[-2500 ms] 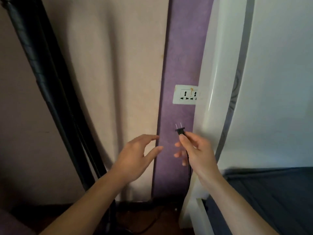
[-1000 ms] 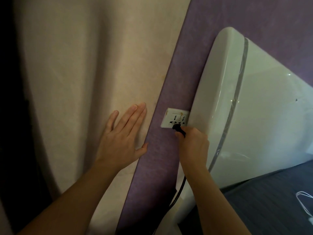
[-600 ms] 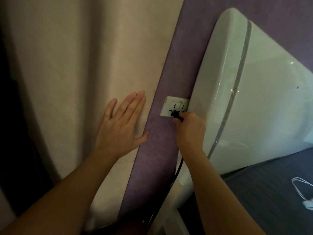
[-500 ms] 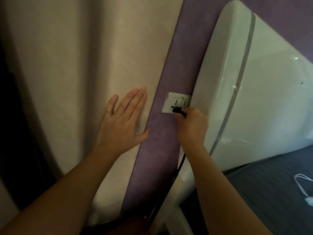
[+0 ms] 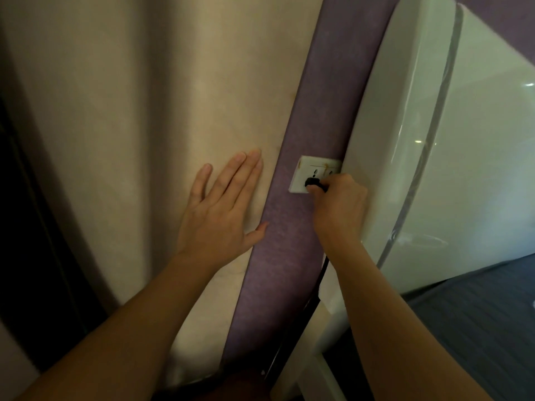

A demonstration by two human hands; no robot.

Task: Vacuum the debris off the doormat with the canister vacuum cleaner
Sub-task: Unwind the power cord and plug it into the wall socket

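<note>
The right hand (image 5: 337, 206) pinches the black plug (image 5: 314, 183) at the white wall socket (image 5: 299, 180); the left hand (image 5: 220, 215) presses flat, fingers straight, on the cream curtain (image 5: 144, 111)

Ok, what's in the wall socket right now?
A black plug sits against the wall socket, pinched by the right hand. Its prongs are out of sight, and the hand covers the socket's right edge.

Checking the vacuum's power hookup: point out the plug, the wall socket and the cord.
plug (image 5: 312, 183), head view, on its black body at the socket.
wall socket (image 5: 299, 178), head view, on the bare white faceplate left of the plug.
cord (image 5: 322, 274), head view, on the black stretch hanging lower down.
</note>
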